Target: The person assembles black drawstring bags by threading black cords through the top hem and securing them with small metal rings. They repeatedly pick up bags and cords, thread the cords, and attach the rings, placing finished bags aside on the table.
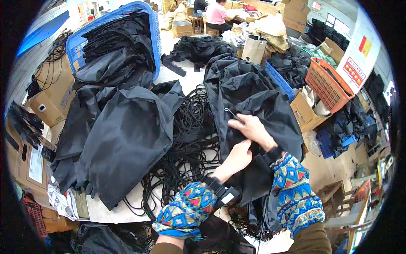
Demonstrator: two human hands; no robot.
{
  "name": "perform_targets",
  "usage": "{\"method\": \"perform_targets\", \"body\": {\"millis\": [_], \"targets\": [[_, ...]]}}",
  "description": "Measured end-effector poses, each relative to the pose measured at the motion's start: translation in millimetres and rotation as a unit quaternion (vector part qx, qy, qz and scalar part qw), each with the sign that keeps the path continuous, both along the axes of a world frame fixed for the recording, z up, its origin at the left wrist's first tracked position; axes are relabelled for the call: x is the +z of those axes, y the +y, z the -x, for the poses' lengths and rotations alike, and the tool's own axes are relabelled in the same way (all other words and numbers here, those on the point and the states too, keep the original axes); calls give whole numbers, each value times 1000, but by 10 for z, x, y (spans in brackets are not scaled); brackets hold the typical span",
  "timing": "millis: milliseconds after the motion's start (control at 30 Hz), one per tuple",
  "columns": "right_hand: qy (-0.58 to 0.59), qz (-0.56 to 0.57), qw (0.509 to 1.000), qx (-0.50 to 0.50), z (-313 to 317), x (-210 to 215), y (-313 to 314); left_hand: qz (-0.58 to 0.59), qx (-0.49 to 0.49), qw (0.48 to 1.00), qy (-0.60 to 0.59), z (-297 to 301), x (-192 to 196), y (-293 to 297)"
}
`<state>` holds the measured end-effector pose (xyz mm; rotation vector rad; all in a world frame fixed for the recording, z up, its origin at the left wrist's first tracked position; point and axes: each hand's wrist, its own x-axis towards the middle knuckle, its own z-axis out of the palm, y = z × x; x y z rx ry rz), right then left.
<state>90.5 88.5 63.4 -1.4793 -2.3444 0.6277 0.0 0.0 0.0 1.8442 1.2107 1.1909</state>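
Observation:
A thin metal rod with a small loop at its end (pixel 230 112) sticks out from the closed fingers of my right hand (pixel 255 130). Just below and left of it, the fingers of my left hand (pixel 235 160) are pinched together close to my right wrist; what they hold is hidden. Both hands are over a heap of black fabric bags (pixel 253 93). More black bags (pixel 127 139) lie stacked on the left of the table. Between the two heaps runs a tangle of black cords (pixel 186 146).
A blue basket (pixel 155 46) full of folded black fabric stands at the back left. An orange crate (pixel 325 82) and a cardboard box (pixel 306 112) are on the right. Far behind, a person in a pink top (pixel 216 16) sits at a table. White tabletop (pixel 114 213) shows at the front left.

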Motion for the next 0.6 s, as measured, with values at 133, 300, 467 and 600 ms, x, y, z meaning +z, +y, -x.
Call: {"method": "perform_targets", "body": {"millis": [133, 300, 467, 600], "targets": [[-103, -198, 975, 7, 67, -333, 86, 73, 68, 985, -140, 447, 643, -20], [-101, -254, 961, -47, -14, -351, 397, 74, 238, 920, -303, 921, 313, 639], [-61, -179, 978, -82, -112, -426, 695, 158, 237, 899, -333, 859, 95, 1008], [59, -182, 974, -118, -231, -602, 737, 156, 172, 898, -375, 722, 52, 1236]]}}
